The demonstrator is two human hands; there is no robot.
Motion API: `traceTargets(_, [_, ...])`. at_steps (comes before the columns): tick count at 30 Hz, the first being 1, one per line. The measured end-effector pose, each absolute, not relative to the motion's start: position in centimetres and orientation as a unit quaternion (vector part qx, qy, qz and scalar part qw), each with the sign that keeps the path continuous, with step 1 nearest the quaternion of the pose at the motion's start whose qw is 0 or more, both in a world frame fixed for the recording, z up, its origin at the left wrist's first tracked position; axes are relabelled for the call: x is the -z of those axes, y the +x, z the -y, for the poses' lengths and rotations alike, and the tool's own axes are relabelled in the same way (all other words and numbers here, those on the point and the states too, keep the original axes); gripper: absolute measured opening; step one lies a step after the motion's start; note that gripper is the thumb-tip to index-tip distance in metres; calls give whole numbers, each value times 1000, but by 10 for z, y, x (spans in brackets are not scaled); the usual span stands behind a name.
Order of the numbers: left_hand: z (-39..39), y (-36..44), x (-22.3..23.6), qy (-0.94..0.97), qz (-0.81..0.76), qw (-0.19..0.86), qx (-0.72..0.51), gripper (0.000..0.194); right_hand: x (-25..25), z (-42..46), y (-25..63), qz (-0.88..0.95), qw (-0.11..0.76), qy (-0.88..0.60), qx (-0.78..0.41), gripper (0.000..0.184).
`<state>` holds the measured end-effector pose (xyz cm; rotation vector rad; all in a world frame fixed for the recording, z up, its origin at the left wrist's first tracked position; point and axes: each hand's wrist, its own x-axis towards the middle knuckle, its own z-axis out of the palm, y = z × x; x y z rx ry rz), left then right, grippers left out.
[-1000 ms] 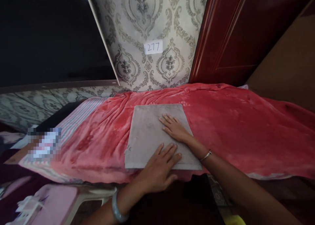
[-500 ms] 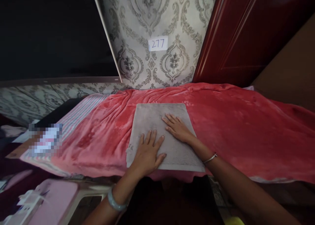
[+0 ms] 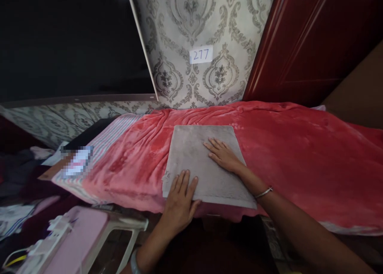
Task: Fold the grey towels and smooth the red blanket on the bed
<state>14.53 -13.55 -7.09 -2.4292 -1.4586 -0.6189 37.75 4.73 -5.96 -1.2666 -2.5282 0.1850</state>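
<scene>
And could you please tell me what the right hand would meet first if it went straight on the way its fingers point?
The right hand rests on the gray cloth, so it would probably cross more of that first, then meet the red blanket beyond its far edge.

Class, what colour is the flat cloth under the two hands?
The flat cloth is grey; it shows best in the head view, the only one.

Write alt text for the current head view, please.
A person's left hand and right hand rest on a gray cloth spread on a red blanket. Behind are patterned wallpaper, a label reading 277 and a dark screen.
</scene>
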Motion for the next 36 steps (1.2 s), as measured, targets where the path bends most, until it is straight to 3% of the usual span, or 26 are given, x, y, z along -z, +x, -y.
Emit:
traceTargets(6, [137, 137, 73, -844, 486, 88, 208, 81, 65, -36, 383, 895, 147, -416, -65, 57])
traceTargets(14, [131, 138, 80, -836, 487, 127, 218, 84, 66, 58, 417, 910, 171, -373, -61, 61])
traceTargets(23, [127, 133, 73, -851, 460, 129, 216, 80, 88, 116, 444, 881, 218, -419, -3, 89])
traceTargets(27, [123, 127, 71, -863, 442, 136, 205, 78, 100, 113, 444, 866, 270, -421, 16, 97])
traceTargets(36, [126, 88, 71, -851, 459, 156, 201, 83, 114, 111, 442, 826, 400, -396, 38, 85])
